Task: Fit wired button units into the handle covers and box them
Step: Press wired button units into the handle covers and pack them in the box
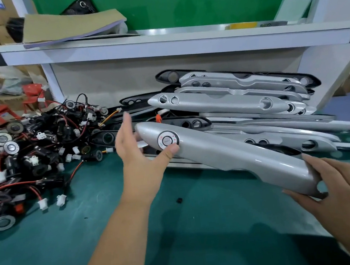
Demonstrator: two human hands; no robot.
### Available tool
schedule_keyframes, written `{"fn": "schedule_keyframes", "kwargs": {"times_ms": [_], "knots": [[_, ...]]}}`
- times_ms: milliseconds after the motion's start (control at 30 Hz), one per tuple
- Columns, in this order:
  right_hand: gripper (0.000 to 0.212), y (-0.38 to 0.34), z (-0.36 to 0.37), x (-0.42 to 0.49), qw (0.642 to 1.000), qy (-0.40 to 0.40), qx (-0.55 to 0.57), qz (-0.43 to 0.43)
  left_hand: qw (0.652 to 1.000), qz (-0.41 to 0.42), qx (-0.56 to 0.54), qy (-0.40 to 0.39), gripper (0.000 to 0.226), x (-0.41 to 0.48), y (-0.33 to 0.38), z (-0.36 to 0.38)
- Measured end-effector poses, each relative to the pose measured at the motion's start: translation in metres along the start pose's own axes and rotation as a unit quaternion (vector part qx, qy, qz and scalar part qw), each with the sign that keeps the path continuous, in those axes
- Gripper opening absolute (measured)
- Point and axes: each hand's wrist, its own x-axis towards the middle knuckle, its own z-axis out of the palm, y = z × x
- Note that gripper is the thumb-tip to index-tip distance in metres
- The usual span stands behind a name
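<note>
Green surface | silver cover held at centre, button unit seated | my left hand thumb presses it, right hand fingers clamp its end | loose units at 9 o'clock, empty covers at 1 o'clock; boxing not yet done.

silver handle cover, button unit fitted, held tilted

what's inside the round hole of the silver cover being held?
A button unit with red ON lettering fills the hole of the silver cover; the left hand thumb presses its rim. Its wiring underneath is hidden by the cover.
</note>
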Motion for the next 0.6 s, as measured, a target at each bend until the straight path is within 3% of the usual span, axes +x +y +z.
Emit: {"fn": "schedule_keyframes", "kwargs": {"times_ms": [33, 100, 200, 267, 367, 600], "knots": [[0.070, 0.000, -0.001, 0.000, 1.000, -0.001, 0.006, 0.001, 0.996, -0.030, -0.084, -0.025, 0.098, 0.001, -0.001, -0.002], [0.070, 0.000, -0.002, 0.001, 1.000, -0.008, 0.013, 0.004, 0.973, -0.074, -0.211, -0.051, 0.081, 0.004, -0.003, -0.006], [0.082, -0.005, -0.003, 0.001, 0.998, -0.056, 0.019, -0.001, 0.959, -0.118, -0.256, -0.028, 0.056, 0.005, -0.005, -0.010], [0.090, -0.013, -0.004, 0.003, 0.993, -0.112, 0.026, -0.002, 0.953, -0.129, -0.272, -0.006, 0.053, 0.005, -0.006, -0.009], [0.085, -0.037, -0.005, 0.010, 0.982, -0.181, 0.057, -0.004, 0.948, -0.138, -0.286, -0.001, 0.051, 0.002, -0.005, -0.002], [0.057, -0.146, 0.002, 0.040, 0.973, -0.097, 0.201, -0.065, 0.932, -0.157, -0.324, -0.047, 0.045, -0.014, -0.005, 0.020]]}}
